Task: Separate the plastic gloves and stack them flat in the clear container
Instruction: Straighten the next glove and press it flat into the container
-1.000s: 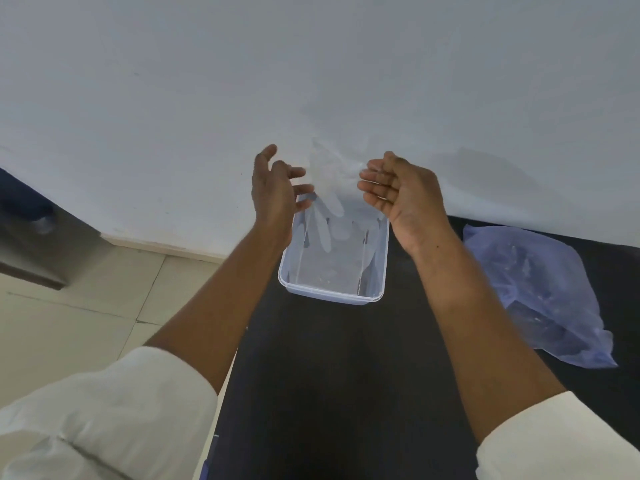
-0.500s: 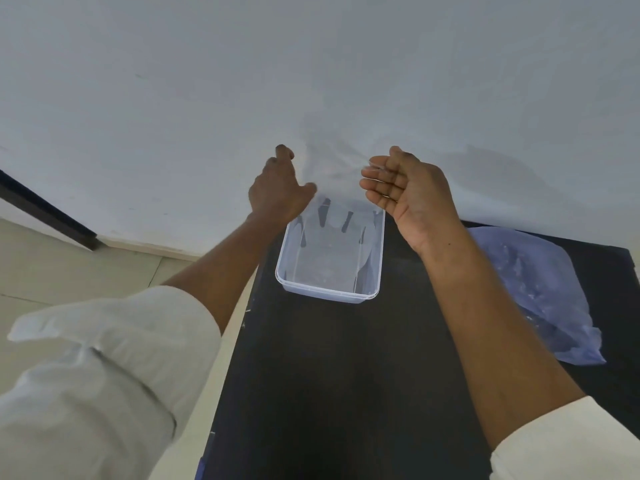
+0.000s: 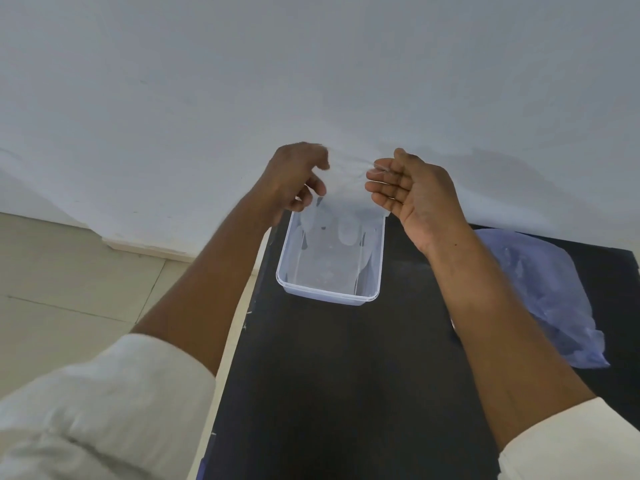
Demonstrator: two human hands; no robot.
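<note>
A thin, see-through plastic glove (image 3: 341,195) hangs stretched between my two hands, its cuff at the top and its fingers dangling down into the clear container (image 3: 287,271). My left hand (image 3: 294,178) pinches the cuff's left corner. My right hand (image 3: 412,188) grips the right corner, palm turned toward me. The rectangular container stands on the black table (image 3: 346,375) near the wall. Pale glove plastic lies flat on its bottom; how many gloves I cannot tell.
A bluish plastic bag (image 3: 540,292) with more gloves lies crumpled on the table's right side. A white wall (image 3: 311,81) rises right behind the container. The table's left edge drops to a tiled floor (image 3: 69,289).
Both hands have come lower and the glove has sunk with them, its fingers now reaching into the container. My left hand's fingers have curled tighter on the cuff.
</note>
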